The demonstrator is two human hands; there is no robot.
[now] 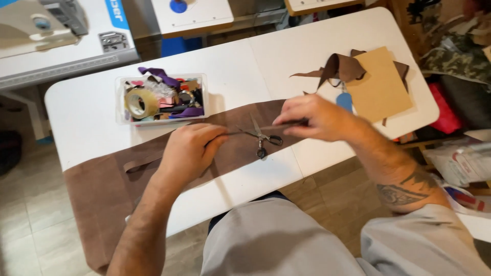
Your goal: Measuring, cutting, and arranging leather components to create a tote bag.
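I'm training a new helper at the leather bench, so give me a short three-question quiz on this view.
1. True or false: the scissors lie on the brown leather sheet, held by neither hand.
2. What do the left hand and right hand hold stretched between them?
A. a roll of tape
B. a thin brown strip
C. a tan card
3. Which container stands behind the left hand on the white table?

Key:
1. True.
2. B.
3. A clear plastic box of odds and ends, with a tape roll in it.
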